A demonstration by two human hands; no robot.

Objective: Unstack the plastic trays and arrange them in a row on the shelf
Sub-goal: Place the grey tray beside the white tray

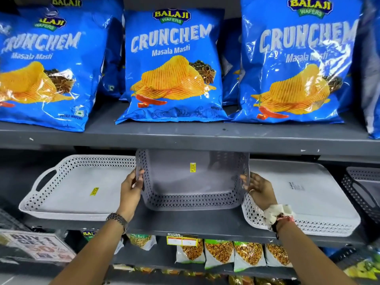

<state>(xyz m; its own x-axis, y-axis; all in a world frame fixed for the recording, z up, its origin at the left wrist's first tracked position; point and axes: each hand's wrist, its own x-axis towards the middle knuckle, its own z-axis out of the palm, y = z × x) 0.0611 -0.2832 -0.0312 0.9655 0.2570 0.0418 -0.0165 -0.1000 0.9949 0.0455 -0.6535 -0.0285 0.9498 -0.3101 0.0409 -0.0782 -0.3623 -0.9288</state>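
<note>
A deep grey perforated tray (192, 186) with a yellow sticker sits in the middle of the grey shelf (185, 225). My left hand (131, 188) grips its left wall and my right hand (257, 189) presses its right wall. To its left lies a flat white perforated tray (78, 188) with a handle cut-out and a yellow sticker. Another flat white tray (304, 194) lies to the right, partly under my right wrist. A dark tray (362, 188) is cut off at the right edge.
Blue bags of crisps (174, 64) fill the shelf above, whose front edge (185, 140) hangs low over the trays. Snack packets (232, 254) stand on the shelf below. A promotion sign (39, 245) is at lower left.
</note>
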